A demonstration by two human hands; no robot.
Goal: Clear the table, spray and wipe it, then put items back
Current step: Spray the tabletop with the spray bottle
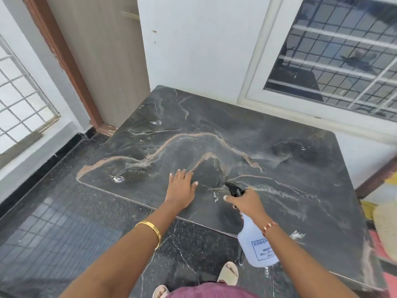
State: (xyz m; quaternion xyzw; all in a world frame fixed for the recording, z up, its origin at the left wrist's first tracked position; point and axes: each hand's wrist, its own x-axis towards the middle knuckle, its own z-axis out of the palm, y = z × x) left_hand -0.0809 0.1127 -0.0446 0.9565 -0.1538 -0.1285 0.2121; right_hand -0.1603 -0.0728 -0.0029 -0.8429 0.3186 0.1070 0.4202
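A dark marble table (279,136) with tan veins fills the middle of the head view, its top bare of objects. My left hand (181,188) lies flat on it near the front edge, fingers spread. My right hand (247,203) grips the neck of a pale blue spray bottle (256,244) with a black nozzle pointing toward the table's middle. Small wet patches glisten on the top at the left, the far left and near the nozzle.
A wall and a barred window (335,61) stand directly behind the table. A wooden door (103,61) is at the back left. Dark polished floor (64,222) lies left and in front. A pale rounded object (386,231) sits at the right edge.
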